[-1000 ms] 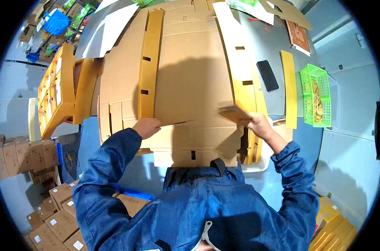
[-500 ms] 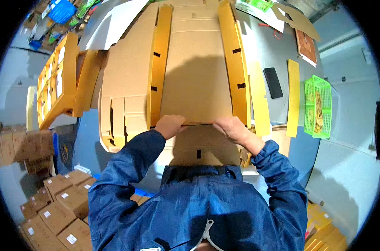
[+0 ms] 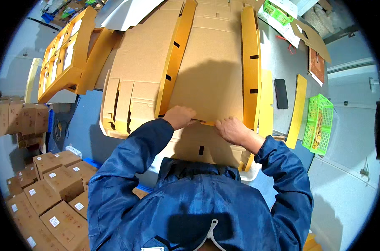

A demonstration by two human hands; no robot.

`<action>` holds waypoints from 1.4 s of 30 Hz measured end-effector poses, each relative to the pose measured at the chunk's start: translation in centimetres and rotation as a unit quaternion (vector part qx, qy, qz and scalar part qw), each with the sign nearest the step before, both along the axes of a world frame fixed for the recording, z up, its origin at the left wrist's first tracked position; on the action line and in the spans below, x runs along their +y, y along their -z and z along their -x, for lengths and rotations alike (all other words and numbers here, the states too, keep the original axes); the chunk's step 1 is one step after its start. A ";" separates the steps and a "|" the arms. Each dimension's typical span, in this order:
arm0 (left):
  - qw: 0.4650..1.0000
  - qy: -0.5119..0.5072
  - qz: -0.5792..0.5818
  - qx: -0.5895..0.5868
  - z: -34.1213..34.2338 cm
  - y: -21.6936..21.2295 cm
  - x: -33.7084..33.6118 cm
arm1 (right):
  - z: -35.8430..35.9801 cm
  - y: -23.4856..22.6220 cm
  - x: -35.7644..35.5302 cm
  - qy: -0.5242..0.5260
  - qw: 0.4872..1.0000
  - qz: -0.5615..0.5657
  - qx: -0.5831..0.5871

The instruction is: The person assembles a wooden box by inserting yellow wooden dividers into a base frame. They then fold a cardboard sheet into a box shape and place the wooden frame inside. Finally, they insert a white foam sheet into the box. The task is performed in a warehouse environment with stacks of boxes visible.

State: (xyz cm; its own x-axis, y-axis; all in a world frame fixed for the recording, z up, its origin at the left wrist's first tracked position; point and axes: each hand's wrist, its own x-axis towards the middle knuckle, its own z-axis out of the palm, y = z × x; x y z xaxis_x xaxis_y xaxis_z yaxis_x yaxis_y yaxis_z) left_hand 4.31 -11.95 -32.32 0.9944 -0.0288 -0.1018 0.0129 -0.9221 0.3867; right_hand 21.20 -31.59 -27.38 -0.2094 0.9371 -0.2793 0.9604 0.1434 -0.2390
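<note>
A large brown cardboard sheet [image 3: 215,46] lies on the worktable, creased and slotted. Two long yellow strips with black slots stand along it, a left strip [image 3: 177,58] and a right strip [image 3: 250,69]. My left hand [image 3: 179,117] is closed on the cardboard's near fold, beside the left strip's near end. Closed too, my right hand [image 3: 234,130] grips the same fold, a little left of the right strip's end. A thin yellowish edge shows between my hands. My fingertips are partly hidden. A near flap [image 3: 201,149] with one dark slot extends toward my body.
Right of the cardboard lie a black phone [image 3: 281,93], a flat yellow strip [image 3: 296,111] and a green basket [image 3: 319,124] with small yellowish pieces. At left stands a yellow compartmented frame [image 3: 68,58]. Brown boxes [image 3: 64,184] are stacked at lower left.
The view has shifted, so the table's things appear farther right. My hands stay on the near fold but closer together, the right one now farther from the right strip.
</note>
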 end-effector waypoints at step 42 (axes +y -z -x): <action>0.981 -0.041 0.157 0.105 -2.8 -3.4 -4.2 | 2.9 0.5 -1.7 0.009 0.984 -0.111 -0.139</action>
